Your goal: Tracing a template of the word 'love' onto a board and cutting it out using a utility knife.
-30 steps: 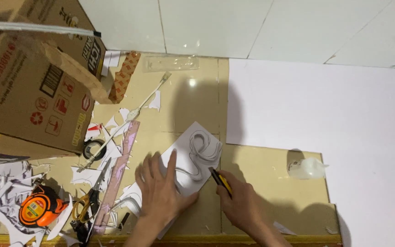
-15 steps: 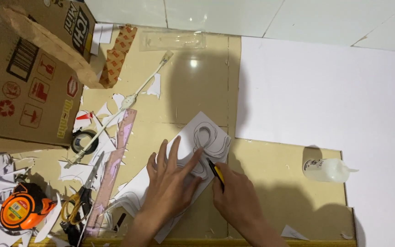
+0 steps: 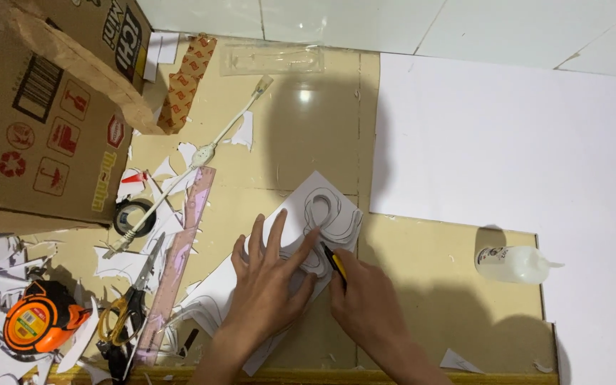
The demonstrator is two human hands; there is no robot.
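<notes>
Paper [image 3: 301, 235] under splayed left hand [image 3: 269, 281]

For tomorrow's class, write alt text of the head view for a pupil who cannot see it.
A left hand presses flat on a white sheet with drawn curves while the right hand holds a yellow-black craft knife to it. Scissors, a ruler, a tape measure and a cardboard box lie left.

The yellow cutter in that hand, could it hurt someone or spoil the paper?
Maybe. The left hand presses flat on the white sheet with drawn curves, its fingers right beside the yellow cutter held in the right hand; a slip might nick them. The drawn curves are tight, so the cut could stray off a line.
</notes>
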